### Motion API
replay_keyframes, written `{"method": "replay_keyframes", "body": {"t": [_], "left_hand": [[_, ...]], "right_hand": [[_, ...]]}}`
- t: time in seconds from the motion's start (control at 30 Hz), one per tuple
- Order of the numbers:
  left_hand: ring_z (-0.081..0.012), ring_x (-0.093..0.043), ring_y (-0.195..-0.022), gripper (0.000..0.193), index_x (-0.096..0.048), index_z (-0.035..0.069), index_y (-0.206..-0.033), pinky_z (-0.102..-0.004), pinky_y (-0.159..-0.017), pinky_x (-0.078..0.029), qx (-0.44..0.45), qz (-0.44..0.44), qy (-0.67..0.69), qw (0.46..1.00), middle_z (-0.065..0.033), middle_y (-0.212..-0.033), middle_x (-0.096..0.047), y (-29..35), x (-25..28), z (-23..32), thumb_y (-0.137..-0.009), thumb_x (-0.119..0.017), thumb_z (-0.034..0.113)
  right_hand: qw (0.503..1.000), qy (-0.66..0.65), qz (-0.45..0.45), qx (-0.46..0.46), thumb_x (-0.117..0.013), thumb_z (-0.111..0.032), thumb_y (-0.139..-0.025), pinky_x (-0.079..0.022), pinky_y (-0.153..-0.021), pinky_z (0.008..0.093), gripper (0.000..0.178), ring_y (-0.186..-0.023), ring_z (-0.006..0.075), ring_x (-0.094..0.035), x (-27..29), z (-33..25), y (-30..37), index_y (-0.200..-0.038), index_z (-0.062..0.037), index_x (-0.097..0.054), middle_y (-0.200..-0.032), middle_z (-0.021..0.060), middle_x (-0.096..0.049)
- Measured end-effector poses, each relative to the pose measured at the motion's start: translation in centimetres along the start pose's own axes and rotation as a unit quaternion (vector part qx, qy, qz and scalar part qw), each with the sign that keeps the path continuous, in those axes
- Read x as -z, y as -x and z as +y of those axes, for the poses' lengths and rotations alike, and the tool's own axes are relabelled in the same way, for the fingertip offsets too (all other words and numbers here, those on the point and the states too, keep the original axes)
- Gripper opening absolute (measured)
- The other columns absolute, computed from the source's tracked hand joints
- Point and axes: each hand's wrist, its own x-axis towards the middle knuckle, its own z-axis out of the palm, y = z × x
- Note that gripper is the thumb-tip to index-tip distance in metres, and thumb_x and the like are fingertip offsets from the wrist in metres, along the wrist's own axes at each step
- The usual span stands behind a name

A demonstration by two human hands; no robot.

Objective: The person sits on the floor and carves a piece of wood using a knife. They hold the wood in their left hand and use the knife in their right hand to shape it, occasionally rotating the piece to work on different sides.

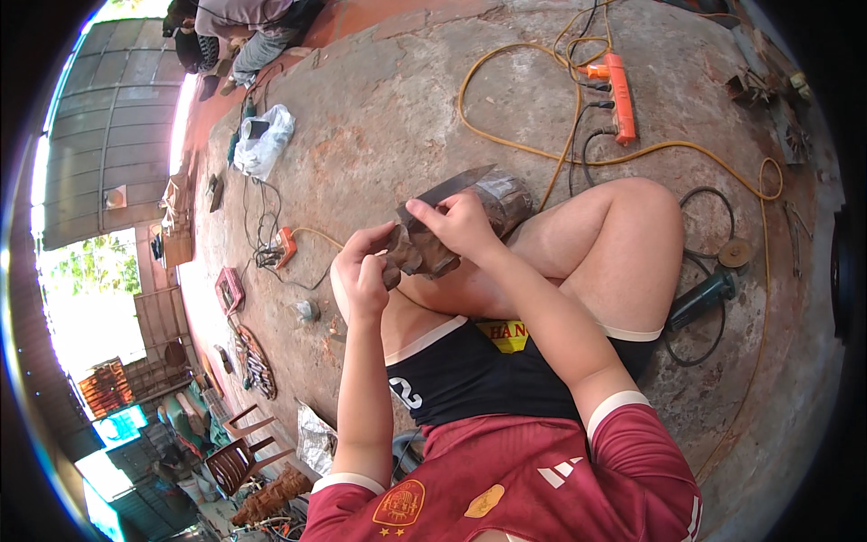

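Over my crossed legs lies a brown, carved-looking piece [423, 254] with an uneven, lumpy surface, perhaps wood. My left hand [363, 274] is closed round its left end, fingers bent. Across the top, my right hand [462, 228] grips with its thumb stretched along a dark, flat strip [456, 186]; whether the strip is part of the piece, I cannot tell. Behind the right hand a rounded brown bundle [508, 200] with a shiny pale patch touches the strip's far end. The undersides of both hands are hidden.
An orange power strip [620, 99] with a looping yellow cord lies ahead right. Beside my left-bent knee on the right rests a dark green power tool [703, 300] near a round disc [734, 253]. A white plastic bag [264, 144] sits far left; a person [257, 36] crouches beyond.
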Motion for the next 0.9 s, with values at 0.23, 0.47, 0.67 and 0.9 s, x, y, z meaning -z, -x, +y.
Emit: {"method": "replay_keyframes", "body": {"t": [0.23,0.47,0.67,0.9], "left_hand": [[-0.0241,-0.068,-0.093,0.049,-0.067,-0.009,-0.106,-0.0322,-0.088,-0.051,0.0,-0.003,0.007,1.0,-0.0168,-0.095,-0.069,-0.1,-0.1,-0.1,-0.066,-0.042,0.006],[-0.0239,-0.068,-0.093,0.05,-0.067,-0.009,-0.107,-0.0323,-0.089,-0.051,0.002,-0.004,0.002,1.0,-0.0167,-0.097,-0.069,-0.1,0.2,-0.3,-0.067,-0.041,0.005],[-0.0238,-0.067,-0.096,0.051,-0.066,-0.01,-0.11,-0.0321,-0.091,-0.049,0.015,-0.005,0.01,1.0,-0.0171,-0.1,-0.069,0.2,1.3,-0.9,-0.068,-0.041,0.006],[-0.0237,-0.066,-0.099,0.052,-0.066,-0.01,-0.11,-0.0323,-0.093,-0.048,0.035,0.004,0.017,0.999,-0.0176,-0.101,-0.069,0.5,1.4,-1.2,-0.068,-0.041,0.008]], "right_hand": [[0.983,-0.062,0.147,0.085,-0.07,-0.03,-0.086,-0.04,-0.047,0.0378,0.042,-0.043,0.0202,-0.052,-0.5,-0.8,0.0,-0.061,0.002,-0.063,-0.051,0.0107,-0.059],[0.994,-0.076,-0.072,-0.015,-0.075,-0.03,-0.083,-0.04,-0.047,0.0324,0.043,-0.047,0.01,-0.046,0.9,0.6,-0.4,-0.06,0.0034,-0.061,-0.05,0.0055,-0.055],[0.999,0.014,-0.022,-0.026,-0.076,-0.036,-0.082,-0.041,-0.048,0.0345,0.047,-0.046,0.013,-0.049,1.2,4.0,-1.3,-0.061,0.0032,-0.063,-0.05,0.0088,-0.056],[0.997,-0.01,-0.065,0.039,-0.076,-0.04,-0.08,-0.043,-0.049,0.0352,0.048,-0.044,0.0182,-0.05,0.5,4.0,-0.9,-0.058,0.001,-0.063,-0.048,0.0126,-0.054]]}}
